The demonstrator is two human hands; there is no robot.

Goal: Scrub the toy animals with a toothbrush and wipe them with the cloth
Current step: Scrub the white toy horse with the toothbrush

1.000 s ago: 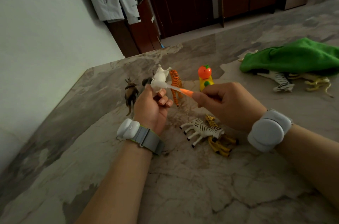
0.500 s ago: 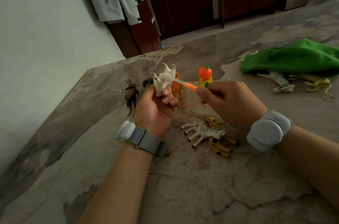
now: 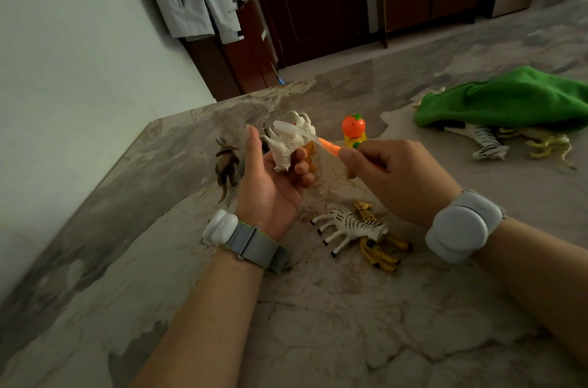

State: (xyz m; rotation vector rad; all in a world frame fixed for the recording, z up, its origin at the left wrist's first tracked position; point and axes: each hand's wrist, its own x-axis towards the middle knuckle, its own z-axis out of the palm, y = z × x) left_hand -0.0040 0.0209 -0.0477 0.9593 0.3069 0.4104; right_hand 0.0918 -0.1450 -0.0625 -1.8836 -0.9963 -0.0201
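Bare marble tabletop (image 3: pixel 318 324) lay open along the near edge and between the forearms. Between the wrists a zebra (image 3: pixel 350 225) lay across a giraffe (image 3: pixel 380 249). The toothbrush (image 3: pixel 319 142) bridged the gap from the right hand (image 3: pixel 394 176) to the white animal (image 3: pixel 288 147) gripped in the left hand (image 3: pixel 270 187). Just behind them stood a brown antlered figure (image 3: pixel 226 162), a tiger (image 3: pixel 311 152) and an orange-topped toy (image 3: pixel 353 128). Far right, a green cloth (image 3: pixel 509 98) lay over a striped animal (image 3: pixel 488 146), with a bare strip of table between it and the right hand. The wall (image 3: pixel 79 69) closed the left side.
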